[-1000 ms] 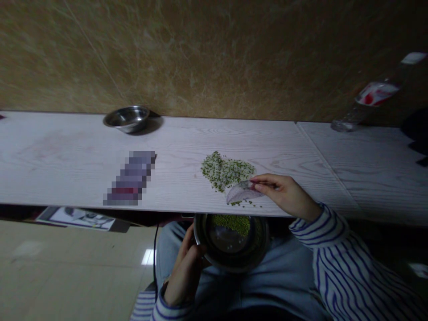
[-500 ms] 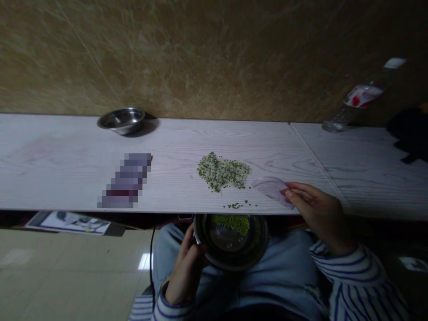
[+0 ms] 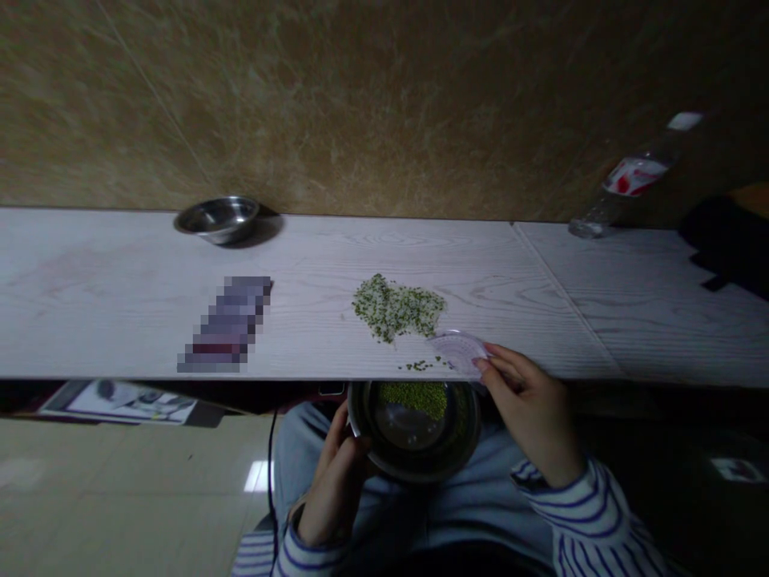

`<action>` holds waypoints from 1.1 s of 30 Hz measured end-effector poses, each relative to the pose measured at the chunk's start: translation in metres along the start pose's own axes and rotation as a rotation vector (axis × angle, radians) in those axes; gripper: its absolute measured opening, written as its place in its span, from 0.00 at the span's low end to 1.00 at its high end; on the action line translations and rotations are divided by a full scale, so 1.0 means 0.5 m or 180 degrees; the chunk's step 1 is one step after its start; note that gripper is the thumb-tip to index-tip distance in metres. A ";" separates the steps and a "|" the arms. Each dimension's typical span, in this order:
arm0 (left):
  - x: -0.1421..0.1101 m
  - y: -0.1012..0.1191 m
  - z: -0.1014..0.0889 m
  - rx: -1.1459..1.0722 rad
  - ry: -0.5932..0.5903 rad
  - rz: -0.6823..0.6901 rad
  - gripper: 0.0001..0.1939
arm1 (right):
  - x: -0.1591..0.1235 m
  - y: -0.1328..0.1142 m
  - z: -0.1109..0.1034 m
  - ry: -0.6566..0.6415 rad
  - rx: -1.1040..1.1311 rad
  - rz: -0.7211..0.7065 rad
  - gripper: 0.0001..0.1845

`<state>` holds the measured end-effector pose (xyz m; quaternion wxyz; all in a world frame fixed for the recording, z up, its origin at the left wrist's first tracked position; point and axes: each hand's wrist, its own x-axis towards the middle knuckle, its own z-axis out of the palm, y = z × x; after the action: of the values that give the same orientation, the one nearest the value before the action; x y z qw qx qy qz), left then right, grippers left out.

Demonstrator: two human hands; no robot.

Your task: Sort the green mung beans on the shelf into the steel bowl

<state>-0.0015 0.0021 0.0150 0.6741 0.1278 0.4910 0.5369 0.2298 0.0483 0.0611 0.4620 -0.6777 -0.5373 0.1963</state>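
Note:
My right hand [image 3: 529, 401] pinches a clear plastic protractor [image 3: 461, 351] by its right end, low over the white table [image 3: 318, 336]. Just left of the protractor's tip lies a spread pile of green mung beans mixed with white grains [image 3: 396, 308]. A few loose green beans [image 3: 419, 366] sit near the front edge, close to the protractor. With fingers and thumb, my left hand [image 3: 340, 473] grips the left rim of a metal bowl [image 3: 420, 469] below that edge, over my lap. Green mung beans [image 3: 414, 397] lie at the bowl's far side.
An empty-looking metal bowl [image 3: 219, 220] stands by the wall at left, with a blurred-out flat object [image 3: 228, 320] nearer me. At right are a clear bottle [image 3: 630, 180] with a red and white label and a dark item [image 3: 726, 240]. Papers [image 3: 126, 401] show below the table's edge.
My right hand first drew the protractor right, away from the pile, then brought it back left near the front edge and the loose beans. My left hand and its bowl stayed nearly still.

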 end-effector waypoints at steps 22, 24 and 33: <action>-0.006 0.015 -0.013 0.0035 0.0010 0.0090 0.34 | 0.004 -0.062 0.047 -0.0975 0.0409 -0.0326 0.13; -0.007 0.013 -0.013 0.0051 0.0031 0.0056 0.34 | 0.006 -0.060 0.036 -0.0983 0.0456 -0.0288 0.13; -0.004 0.001 -0.003 0.0080 0.0012 -0.0021 0.33 | 0.103 0.021 -0.052 0.0081 0.0613 0.0197 0.17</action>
<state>-0.0026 0.0000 0.0158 0.6733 0.1337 0.4993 0.5286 0.2730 0.0845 0.0772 0.5255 -0.6489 -0.4888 0.2526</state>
